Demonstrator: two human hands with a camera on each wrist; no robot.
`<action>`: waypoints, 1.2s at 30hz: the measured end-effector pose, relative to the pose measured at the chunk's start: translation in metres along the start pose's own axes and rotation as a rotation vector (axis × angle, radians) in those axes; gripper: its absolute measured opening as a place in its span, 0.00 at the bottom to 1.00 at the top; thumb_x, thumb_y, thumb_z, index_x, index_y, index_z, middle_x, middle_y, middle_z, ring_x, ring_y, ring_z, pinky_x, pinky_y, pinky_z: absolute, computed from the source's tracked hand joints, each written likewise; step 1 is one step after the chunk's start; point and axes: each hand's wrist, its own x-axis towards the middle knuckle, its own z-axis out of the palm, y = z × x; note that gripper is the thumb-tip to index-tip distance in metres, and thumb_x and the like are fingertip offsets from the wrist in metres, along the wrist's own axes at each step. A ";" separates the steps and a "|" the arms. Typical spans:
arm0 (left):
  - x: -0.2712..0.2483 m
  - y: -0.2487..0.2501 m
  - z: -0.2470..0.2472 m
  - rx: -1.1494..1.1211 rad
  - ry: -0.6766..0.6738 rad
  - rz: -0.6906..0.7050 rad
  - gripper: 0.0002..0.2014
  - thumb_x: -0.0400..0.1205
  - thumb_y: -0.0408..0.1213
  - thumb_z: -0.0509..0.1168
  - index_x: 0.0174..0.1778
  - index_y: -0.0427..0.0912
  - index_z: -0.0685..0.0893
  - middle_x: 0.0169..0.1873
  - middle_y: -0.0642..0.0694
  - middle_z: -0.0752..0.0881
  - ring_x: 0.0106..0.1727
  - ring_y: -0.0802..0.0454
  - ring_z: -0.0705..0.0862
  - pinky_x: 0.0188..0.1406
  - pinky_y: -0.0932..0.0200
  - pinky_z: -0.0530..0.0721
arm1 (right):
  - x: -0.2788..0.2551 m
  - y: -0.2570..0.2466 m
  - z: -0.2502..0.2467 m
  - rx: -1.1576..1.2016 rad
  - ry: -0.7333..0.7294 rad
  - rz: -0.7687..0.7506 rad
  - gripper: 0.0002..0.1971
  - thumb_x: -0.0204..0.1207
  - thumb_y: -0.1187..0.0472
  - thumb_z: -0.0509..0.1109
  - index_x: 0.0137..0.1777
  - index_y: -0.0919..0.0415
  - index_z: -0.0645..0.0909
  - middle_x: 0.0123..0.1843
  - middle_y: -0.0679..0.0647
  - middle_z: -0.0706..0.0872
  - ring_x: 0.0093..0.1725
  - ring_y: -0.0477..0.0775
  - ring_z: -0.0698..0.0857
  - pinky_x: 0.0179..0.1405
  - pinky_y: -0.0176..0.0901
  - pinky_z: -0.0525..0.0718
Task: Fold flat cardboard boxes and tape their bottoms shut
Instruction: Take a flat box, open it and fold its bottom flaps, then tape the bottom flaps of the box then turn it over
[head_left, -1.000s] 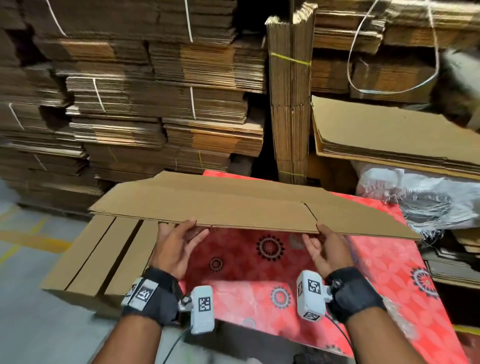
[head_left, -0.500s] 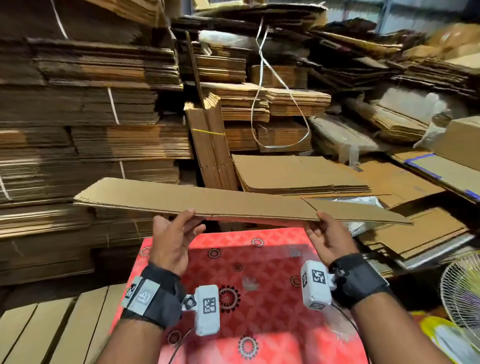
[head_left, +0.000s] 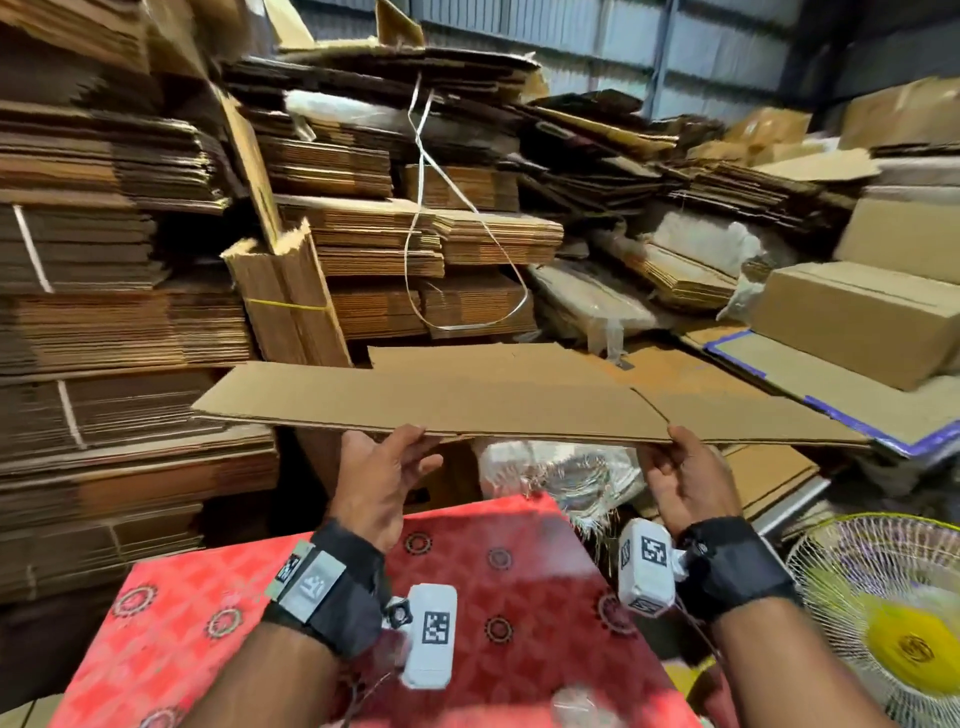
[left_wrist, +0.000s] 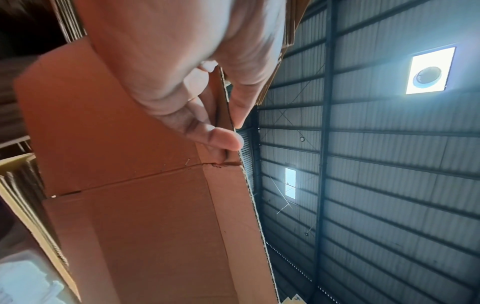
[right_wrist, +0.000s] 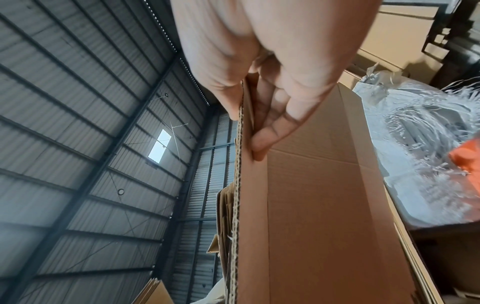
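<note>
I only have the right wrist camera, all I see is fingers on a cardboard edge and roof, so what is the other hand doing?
Observer: The left hand holds the same flat cardboard box along its near edge, thumb on top and fingers underneath.
Operator: Is the box over a table?
Observer: It is held in the air beyond a red patterned tablecloth, level and still flat.
Operator: And my right hand from above?
Observer: The right hand grips the near edge close to a slit between two flaps.
Operator: Anything on my right?
Observer: A fan with a white grille stands low beside the right forearm.
</note>
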 end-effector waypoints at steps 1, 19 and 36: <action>0.010 -0.009 0.011 0.001 0.000 0.007 0.19 0.85 0.22 0.65 0.71 0.25 0.75 0.48 0.38 0.90 0.41 0.48 0.92 0.28 0.61 0.86 | 0.016 -0.004 -0.002 0.011 0.000 0.006 0.09 0.86 0.66 0.68 0.61 0.64 0.72 0.45 0.64 0.87 0.31 0.49 0.91 0.32 0.41 0.90; 0.214 -0.156 0.176 0.044 0.205 -0.011 0.08 0.84 0.20 0.66 0.45 0.36 0.75 0.37 0.40 0.83 0.28 0.53 0.87 0.28 0.59 0.89 | 0.350 -0.018 -0.003 -0.066 -0.087 0.260 0.08 0.85 0.68 0.69 0.61 0.67 0.77 0.45 0.62 0.86 0.42 0.54 0.88 0.32 0.45 0.92; 0.327 -0.249 0.095 0.301 0.468 -0.164 0.14 0.88 0.29 0.63 0.68 0.38 0.70 0.56 0.44 0.85 0.44 0.45 0.94 0.21 0.66 0.81 | 0.479 0.122 0.008 -0.362 -0.255 0.509 0.10 0.88 0.70 0.64 0.46 0.60 0.69 0.43 0.60 0.86 0.53 0.58 0.93 0.35 0.39 0.91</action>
